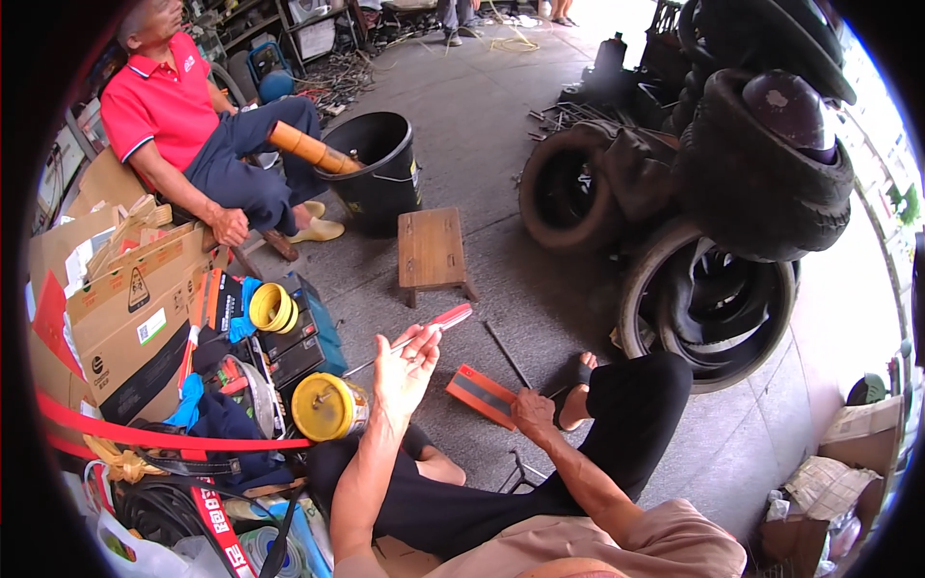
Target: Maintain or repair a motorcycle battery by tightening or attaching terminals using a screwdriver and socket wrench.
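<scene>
My left hand is raised in front of me, palm turned up. A screwdriver with a red, clear-looking handle lies across its fingers, and its thin metal shaft comes out on the left side of the hand. By my right knee, my right hand grips the near end of a flat orange box with a dark stripe along its top. On the floor just beyond the box lies a thin dark rod.
A small wooden stool stands ahead, with a black bucket behind it. A seated person in a red shirt is at the left. Yellow tub, cardboard boxes and tools crowd my left. Old tires are piled at the right.
</scene>
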Demonstrator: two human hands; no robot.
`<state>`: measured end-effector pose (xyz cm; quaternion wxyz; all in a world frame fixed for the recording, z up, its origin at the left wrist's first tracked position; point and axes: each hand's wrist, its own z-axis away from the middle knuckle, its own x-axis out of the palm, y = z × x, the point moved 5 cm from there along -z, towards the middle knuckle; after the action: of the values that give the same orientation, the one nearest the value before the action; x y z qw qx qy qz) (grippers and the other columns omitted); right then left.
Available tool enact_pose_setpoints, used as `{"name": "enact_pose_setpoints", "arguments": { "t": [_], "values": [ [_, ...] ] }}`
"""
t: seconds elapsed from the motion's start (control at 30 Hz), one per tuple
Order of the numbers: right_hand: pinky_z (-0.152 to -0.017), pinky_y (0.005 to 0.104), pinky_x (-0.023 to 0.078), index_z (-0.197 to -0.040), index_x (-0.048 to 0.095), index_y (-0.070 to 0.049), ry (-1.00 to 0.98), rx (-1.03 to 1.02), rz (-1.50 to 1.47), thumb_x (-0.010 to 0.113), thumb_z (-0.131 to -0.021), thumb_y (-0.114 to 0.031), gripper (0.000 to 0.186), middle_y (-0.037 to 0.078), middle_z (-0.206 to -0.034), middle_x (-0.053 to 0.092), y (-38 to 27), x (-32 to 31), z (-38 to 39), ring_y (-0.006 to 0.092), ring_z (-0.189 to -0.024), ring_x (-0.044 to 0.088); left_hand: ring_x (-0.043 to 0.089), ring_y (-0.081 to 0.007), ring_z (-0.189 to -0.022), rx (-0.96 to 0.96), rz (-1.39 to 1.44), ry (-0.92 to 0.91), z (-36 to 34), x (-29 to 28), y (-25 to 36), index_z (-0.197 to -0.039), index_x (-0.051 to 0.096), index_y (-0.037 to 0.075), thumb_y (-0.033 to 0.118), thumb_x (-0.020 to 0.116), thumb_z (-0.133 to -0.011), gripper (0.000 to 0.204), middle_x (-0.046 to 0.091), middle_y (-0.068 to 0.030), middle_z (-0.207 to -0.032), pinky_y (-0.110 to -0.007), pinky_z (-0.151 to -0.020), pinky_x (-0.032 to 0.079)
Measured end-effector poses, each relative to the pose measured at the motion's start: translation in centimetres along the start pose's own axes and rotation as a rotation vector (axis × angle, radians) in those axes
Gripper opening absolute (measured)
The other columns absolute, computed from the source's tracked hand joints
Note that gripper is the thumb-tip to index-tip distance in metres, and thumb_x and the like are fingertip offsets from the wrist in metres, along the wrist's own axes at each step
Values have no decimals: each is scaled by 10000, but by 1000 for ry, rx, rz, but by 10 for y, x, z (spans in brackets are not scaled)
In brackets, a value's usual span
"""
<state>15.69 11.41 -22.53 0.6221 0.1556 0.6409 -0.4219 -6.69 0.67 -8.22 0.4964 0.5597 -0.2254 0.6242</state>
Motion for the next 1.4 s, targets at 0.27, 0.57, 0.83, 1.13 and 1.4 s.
{"name": "enact_pose_setpoints", "arguments": {
  "t": [0.27, 0.57, 0.83, 1.13, 1.4],
  "values": [
    [-625, 425, 540, -792, 636, -55, -158, -24, -18, 563, -838, -249, 212, 179, -788, 689, -4, 3, -2, 327, -721, 692, 548, -362, -1178, 22, -39, 151, 3, -5, 2, -1163, 521, -58, 531, 317, -999, 644, 602, -243, -1186, -436, -933, 487],
    [-612, 451, 525, -743, 605, -59, 18, -91, 0, 584, -820, -240, 198, 155, -741, 667, -1, 7, 0, 319, -677, 672, 568, -364, -1159, 17, -61, 132, 0, -6, -1, -1173, 491, -43, 559, 347, -980, 649, 608, -250, -1181, -428, -920, 499],
    [-537, 442, 514, -708, 574, -54, 199, -47, -23, 603, -793, -206, 176, 158, -674, 642, -1, -2, 3, 328, -604, 653, 546, -359, -1189, 6, -74, 108, 2, -8, -3, -1174, 509, -60, 530, 388, -979, 633, 605, -234, -1197, -424, -942, 483],
    [-552, 452, 533, -671, 647, -69, 85, -58, 12, 575, -839, -233, 245, 166, -641, 658, -2, -1, -1, 345, -589, 667, 563, -342, -1159, 21, -130, 217, 3, 0, -6, -1227, 446, -51, 591, 340, -969, 700, 601, -224, -1183, -414, -966, 460],
    [-543, 395, 508, -711, 606, -66, 219, -108, 73, 613, -780, -199, 149, 120, -675, 644, -5, -6, -1, 282, -639, 667, 562, -359, -1167, 3, -89, 262, 2, 6, -5, -1191, 466, -60, 540, 291, -1003, 653, 604, -254, -1178, -416, -928, 480]
  ]
}}
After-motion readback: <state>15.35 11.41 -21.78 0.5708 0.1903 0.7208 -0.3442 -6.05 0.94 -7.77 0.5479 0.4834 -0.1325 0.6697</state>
